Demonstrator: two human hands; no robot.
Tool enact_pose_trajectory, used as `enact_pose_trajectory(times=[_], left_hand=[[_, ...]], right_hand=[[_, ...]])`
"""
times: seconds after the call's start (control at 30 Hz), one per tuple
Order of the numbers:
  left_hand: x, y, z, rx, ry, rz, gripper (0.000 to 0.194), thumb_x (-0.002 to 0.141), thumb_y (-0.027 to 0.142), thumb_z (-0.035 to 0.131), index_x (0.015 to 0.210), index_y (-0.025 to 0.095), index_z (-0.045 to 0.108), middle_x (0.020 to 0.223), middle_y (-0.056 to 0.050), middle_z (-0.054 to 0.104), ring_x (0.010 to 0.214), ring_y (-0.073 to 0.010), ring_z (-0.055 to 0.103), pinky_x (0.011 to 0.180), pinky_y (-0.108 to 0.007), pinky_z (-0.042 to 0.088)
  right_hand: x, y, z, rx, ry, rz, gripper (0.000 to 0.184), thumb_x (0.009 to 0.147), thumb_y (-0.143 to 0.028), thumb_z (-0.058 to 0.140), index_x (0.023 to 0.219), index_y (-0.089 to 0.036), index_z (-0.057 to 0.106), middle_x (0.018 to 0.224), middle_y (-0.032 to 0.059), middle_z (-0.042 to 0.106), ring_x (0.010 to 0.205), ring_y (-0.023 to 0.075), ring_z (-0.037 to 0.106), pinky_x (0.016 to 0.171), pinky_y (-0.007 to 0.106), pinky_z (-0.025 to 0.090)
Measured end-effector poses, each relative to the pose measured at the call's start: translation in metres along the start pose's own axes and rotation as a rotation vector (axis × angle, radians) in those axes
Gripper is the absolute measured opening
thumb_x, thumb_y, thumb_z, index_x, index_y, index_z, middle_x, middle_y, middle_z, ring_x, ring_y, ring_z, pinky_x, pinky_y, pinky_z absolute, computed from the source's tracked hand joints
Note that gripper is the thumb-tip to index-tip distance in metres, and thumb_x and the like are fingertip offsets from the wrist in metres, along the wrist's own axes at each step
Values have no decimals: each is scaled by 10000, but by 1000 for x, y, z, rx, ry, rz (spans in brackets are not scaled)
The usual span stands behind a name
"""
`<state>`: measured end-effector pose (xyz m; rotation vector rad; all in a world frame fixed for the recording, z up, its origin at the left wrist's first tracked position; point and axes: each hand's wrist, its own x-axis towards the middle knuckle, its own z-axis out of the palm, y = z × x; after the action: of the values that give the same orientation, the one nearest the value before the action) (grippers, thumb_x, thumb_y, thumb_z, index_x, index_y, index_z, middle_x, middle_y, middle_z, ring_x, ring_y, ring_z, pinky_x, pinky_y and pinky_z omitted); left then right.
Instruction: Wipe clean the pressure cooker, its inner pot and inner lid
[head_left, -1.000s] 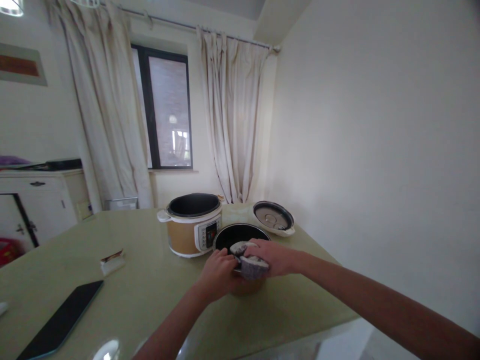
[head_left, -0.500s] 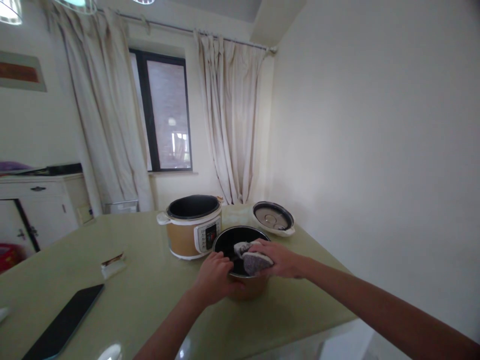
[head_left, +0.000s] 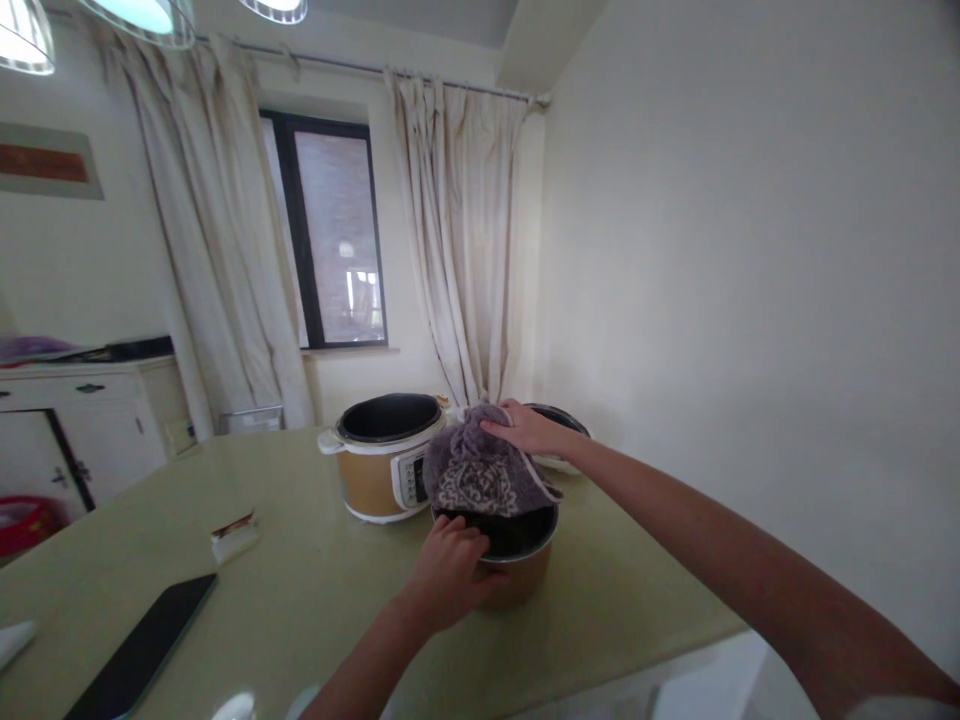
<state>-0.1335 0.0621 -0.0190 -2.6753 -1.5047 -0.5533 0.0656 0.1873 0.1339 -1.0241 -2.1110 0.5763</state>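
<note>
A dark-lined inner pot (head_left: 525, 575) with a brownish outside stands on the table near me. My left hand (head_left: 454, 565) grips its near left rim, fingers over the edge and thumb on the outer wall. Above the pot's far side hangs a grey-purple patterned cloth (head_left: 480, 470), its lower edge at the opening. My right hand (head_left: 529, 428) pinches the cloth's upper right part. Behind the pot to the left is the gold and white rice cooker body (head_left: 371, 480), its control panel partly covered by the cloth.
A round lid (head_left: 562, 420) lies behind my right hand, partly hidden. On the left of the green table (head_left: 315, 600) are a dark phone-like slab (head_left: 146, 645) and a small white packet (head_left: 235, 537). A wall rises on the right, with a curtained window behind.
My right hand has lifted the cloth up out of the pot, and the bunched cloth has spread open. My left hand stays on the rim. The view has tilted slightly upward.
</note>
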Motion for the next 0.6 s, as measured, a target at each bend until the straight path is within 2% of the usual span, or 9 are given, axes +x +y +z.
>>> enact_pose_trajectory(times=[0.07,0.13,0.23,0.33,0.47,0.6], left_hand=[[-1,0,0,-6,6,3,378,895,580,762,905,203,740,987,-80,775,1075,-316,645,975,-455,395],[-1,1,-1,-12,10,5,373,894,574,766,901,203,738,983,-79,773,1072,-313,644,969,-450,396],[0,2,-3,-2,-2,7,379,888,578,770,900,201,738,967,-88,769,1050,-309,645,947,-442,400],[2,1,-2,5,-3,10,386,884,586,769,911,202,735,974,-89,768,1051,-310,643,948,-442,400],[0,-1,-1,-4,5,12,401,905,604,734,898,203,729,963,-87,767,1053,-317,649,945,-452,401],[-2,9,-10,-52,40,-19,451,974,639,610,880,208,704,951,-90,760,1010,-300,669,929,-448,414]], right_hand=[[2,1,0,-92,-5,29,365,883,-572,783,916,-210,754,1036,108,752,1046,310,702,1074,458,495],[1,4,-2,-65,5,47,358,928,-564,732,947,-208,767,1005,94,767,1025,300,713,1047,455,508],[1,8,-9,105,42,88,365,896,-557,772,996,-206,790,946,68,793,990,283,725,980,426,543],[5,7,-17,304,114,196,407,836,-564,835,965,-180,795,896,86,800,927,276,734,900,398,579],[13,-1,-25,363,220,287,355,882,-532,801,918,-179,794,895,93,806,874,257,747,868,386,600],[10,-2,-24,537,268,492,269,949,-430,728,913,-164,738,793,86,782,740,241,738,755,381,620]])
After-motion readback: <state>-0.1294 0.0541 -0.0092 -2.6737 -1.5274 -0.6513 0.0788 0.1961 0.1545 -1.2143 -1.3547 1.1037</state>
